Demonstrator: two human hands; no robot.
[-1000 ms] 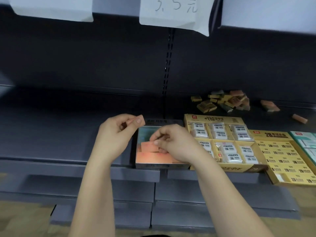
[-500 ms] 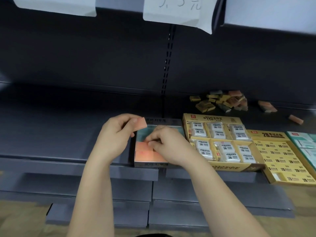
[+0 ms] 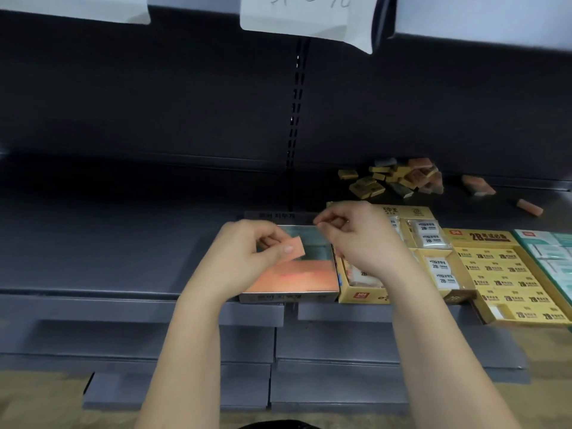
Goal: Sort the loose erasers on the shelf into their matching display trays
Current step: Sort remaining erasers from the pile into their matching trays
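My left hand (image 3: 247,255) pinches a flat orange eraser (image 3: 294,249) just above the silver tray (image 3: 288,297), whose front part is filled with orange erasers (image 3: 297,274). My right hand (image 3: 362,239) hovers over the tray's right side and the neighbouring yellow tray (image 3: 371,297), its fingers curled with thumb and forefinger together; I see nothing held in them. A heap of loose yellow, grey and orange erasers (image 3: 399,178) lies at the back of the shelf.
Two more orange erasers (image 3: 478,184) lie loose at the back right. A second yellow tray of 2B erasers (image 3: 507,274) and a green tray (image 3: 554,261) stand to the right. White price tags (image 3: 306,20) hang from the shelf above. Grey shelf edges step down below.
My right hand has lifted out of the silver tray, leaving its orange eraser inside. My left hand has moved right and down with its eraser, over the tray.
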